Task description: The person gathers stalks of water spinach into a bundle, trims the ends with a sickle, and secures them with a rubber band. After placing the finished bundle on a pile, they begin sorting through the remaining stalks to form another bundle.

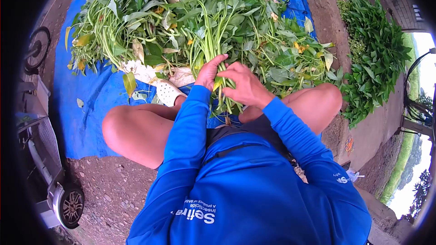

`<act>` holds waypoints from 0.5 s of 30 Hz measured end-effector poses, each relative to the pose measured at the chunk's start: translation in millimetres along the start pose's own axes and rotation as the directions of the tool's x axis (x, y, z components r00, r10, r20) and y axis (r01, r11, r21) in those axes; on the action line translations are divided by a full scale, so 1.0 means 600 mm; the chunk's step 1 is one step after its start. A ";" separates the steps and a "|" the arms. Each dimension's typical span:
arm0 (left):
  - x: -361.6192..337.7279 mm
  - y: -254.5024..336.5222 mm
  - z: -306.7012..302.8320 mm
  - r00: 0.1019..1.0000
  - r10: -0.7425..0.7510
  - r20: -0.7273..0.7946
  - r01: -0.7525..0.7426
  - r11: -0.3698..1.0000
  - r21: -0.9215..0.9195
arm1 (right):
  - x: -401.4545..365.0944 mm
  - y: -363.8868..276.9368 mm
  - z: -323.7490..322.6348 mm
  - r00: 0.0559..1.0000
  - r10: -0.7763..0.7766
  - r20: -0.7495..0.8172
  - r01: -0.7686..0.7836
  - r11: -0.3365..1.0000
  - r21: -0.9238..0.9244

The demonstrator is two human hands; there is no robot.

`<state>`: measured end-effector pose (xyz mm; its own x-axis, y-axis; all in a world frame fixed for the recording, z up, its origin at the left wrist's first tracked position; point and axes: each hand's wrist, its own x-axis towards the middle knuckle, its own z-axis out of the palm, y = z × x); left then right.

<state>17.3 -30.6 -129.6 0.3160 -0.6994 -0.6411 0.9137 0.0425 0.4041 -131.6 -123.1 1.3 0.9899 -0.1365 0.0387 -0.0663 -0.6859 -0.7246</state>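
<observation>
My left hand (209, 71) is wrapped round a bunch of long green stems (210, 41) whose leafy tops point away from me. Close against it on the right, my right hand (245, 84) has its fingers bent at the lower part of the bunch, beside a yellow leaf (218, 82). Cut stem ends hang below both hands. Whether the right fingers grip a stem or leaf is hard to make out. Beyond the hands a large heap of leafy greens (150, 18) lies on a blue tarp (86, 127), with some yellowed leaves among it.
A pale clog (168, 92) is on my foot between my crossed legs. More leafy greens (377, 59) lie at the right on concrete. At the left are a vehicle's wheel (71, 206) and another wheel (38, 50). Gravel (104, 190) borders the tarp.
</observation>
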 end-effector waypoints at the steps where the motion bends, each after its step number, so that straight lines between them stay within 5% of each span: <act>1: -0.001 0.001 0.005 1.000 -0.024 -0.016 0.024 1.000 0.002 | -0.005 -0.003 0.009 0.999 0.031 0.033 -0.030 0.999 -0.029; 2: -0.002 0.002 0.010 1.000 -0.028 -0.005 0.027 1.000 -0.012 | -0.007 -0.004 0.015 0.996 0.058 0.069 -0.055 0.997 -0.058; 4: -0.030 0.013 0.026 1.000 -0.029 0.004 0.029 0.998 -0.050 | -0.009 -0.001 0.022 0.992 0.020 -0.127 -0.012 0.998 0.060; 5: -0.049 0.018 0.043 0.993 0.026 -0.114 -0.027 1.000 -0.011 | -0.013 -0.001 0.032 0.975 0.015 -0.222 0.013 0.992 0.123; 8: -0.030 0.011 0.020 0.998 0.023 -0.062 -0.021 0.999 0.025 | -0.035 0.020 0.038 0.954 0.134 -0.269 -0.029 0.932 0.362; 9: -0.045 0.016 0.037 0.992 0.043 -0.116 -0.039 0.998 0.042 | -0.045 0.017 0.027 0.968 0.184 -0.172 -0.124 0.942 0.311; 12: -0.072 0.029 0.051 0.992 0.000 -0.123 0.002 1.000 0.018 | -0.051 0.029 0.024 0.881 0.419 -0.217 -0.173 0.714 0.678; 15: -0.062 0.032 0.025 0.995 0.010 -0.098 -0.010 1.000 0.005 | -0.038 0.010 -0.075 0.772 0.566 -0.290 -0.119 0.577 0.808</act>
<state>19.6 -14.5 -88.2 0.3487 -0.6258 -0.6977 0.9094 0.0457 0.4135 -160.1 -156.3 27.2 0.6901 -0.7009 -0.1803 -0.0551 0.1975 -0.9787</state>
